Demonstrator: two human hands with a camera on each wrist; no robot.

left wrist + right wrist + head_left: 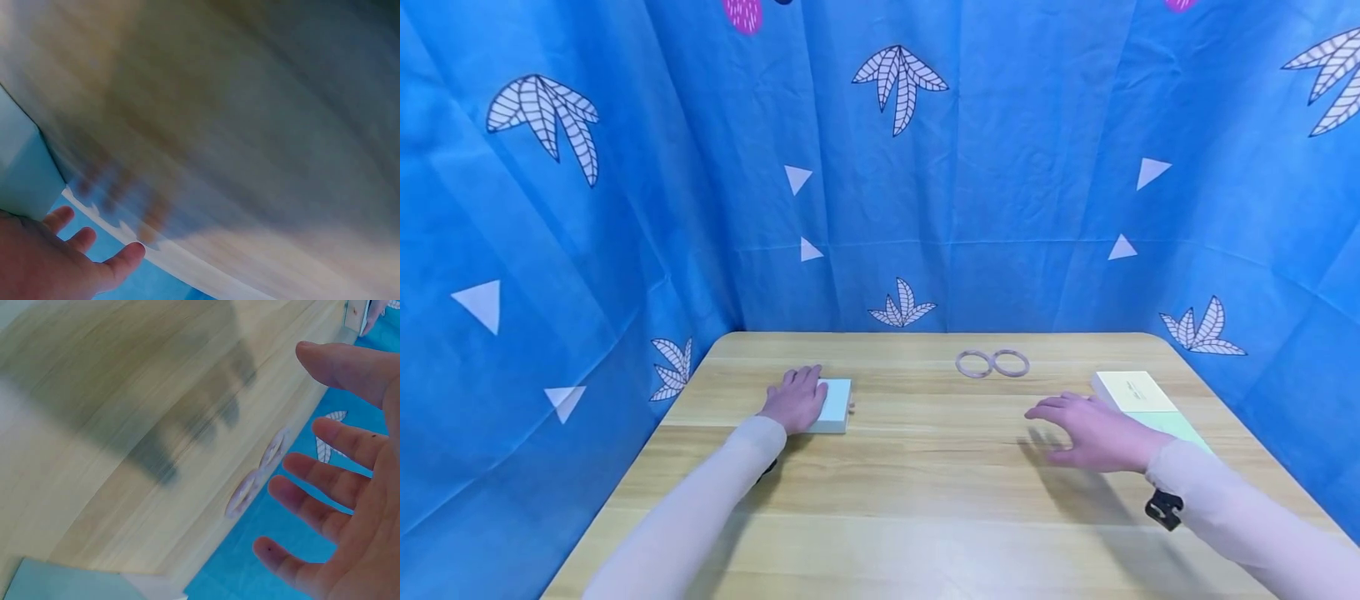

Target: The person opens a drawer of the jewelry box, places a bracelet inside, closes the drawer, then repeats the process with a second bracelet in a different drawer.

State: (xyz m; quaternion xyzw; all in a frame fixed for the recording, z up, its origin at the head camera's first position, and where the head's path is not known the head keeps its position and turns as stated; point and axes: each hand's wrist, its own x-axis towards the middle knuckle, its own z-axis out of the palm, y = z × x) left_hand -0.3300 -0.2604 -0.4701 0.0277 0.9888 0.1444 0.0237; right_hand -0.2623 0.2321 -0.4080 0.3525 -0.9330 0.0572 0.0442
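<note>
Left grip [794, 399] touches a pale-blue box [833, 408]; right grip [1097, 433] hovers over the table [925, 492] (two rings [992, 363] beyond).

The surface [925, 521] looks like smooth wood grain with a soft sheen from where I stand; the curtain [1022, 167] is creased cloth. The pale-blue box [835, 407] and white-and-green box [1138, 393] look like matt card, the sleeves [692, 517] matt cloth.

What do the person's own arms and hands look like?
A long, plain, whitish fabric left sleeve and matching right sleeve reach the wrists. The left hand and right hand are gloveless. A small black angular object shows at the right wrist, a dark sliver by the left.
</note>
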